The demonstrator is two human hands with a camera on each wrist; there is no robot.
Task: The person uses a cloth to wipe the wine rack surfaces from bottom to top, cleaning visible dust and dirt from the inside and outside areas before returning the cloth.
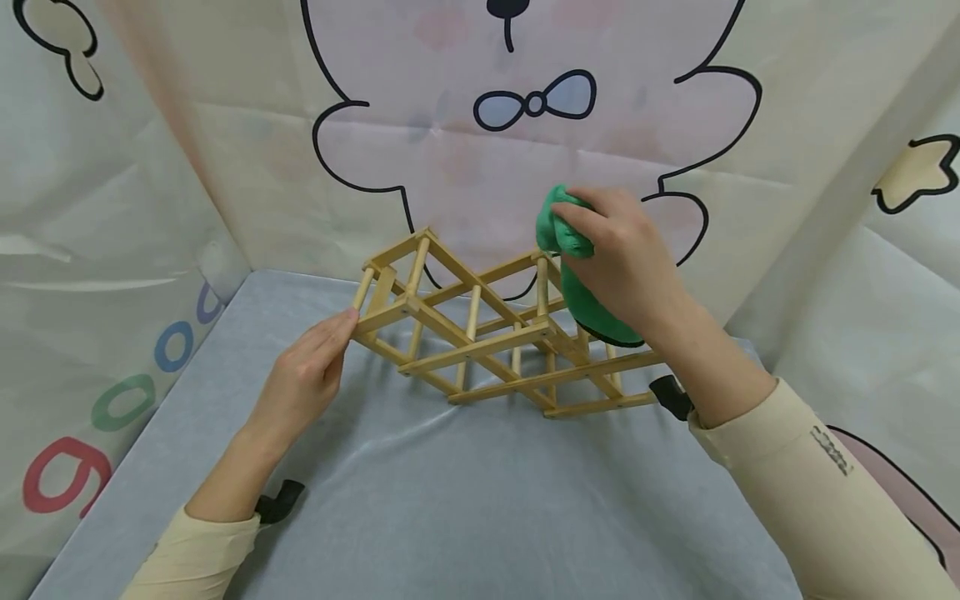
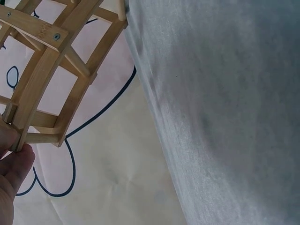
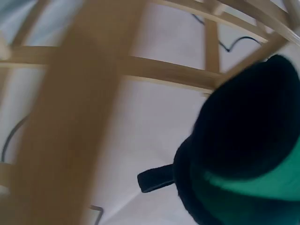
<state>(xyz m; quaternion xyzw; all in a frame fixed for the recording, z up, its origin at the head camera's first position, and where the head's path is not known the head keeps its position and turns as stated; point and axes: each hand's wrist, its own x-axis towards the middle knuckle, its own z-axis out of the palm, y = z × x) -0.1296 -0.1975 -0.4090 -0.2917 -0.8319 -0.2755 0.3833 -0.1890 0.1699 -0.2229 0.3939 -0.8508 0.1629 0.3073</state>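
A folding wooden lattice rack (image 1: 480, 342), made of crossed slats and round rods, spans the middle of the head view. My left hand (image 1: 311, 367) pinches its left end; in the left wrist view the thumb and fingers (image 2: 18, 166) close on a slat corner. Above the rack's right part, my right hand (image 1: 626, 258) grips a green cloth item (image 1: 596, 308) bunched at the top, its wider end hanging down. In the right wrist view, this cloth item (image 3: 253, 183) shows a dark-edged opening and a small black loop (image 3: 156, 178). It overlaps the rack's slats in the head view.
A grey-blue cloth (image 1: 480, 508) covers the table under the rack. Behind it hangs a pale sheet (image 1: 255, 158) printed with a cartoon animal, and another printed sheet (image 1: 67, 333) stands on the left. Black straps or mounts sit near both wrists.
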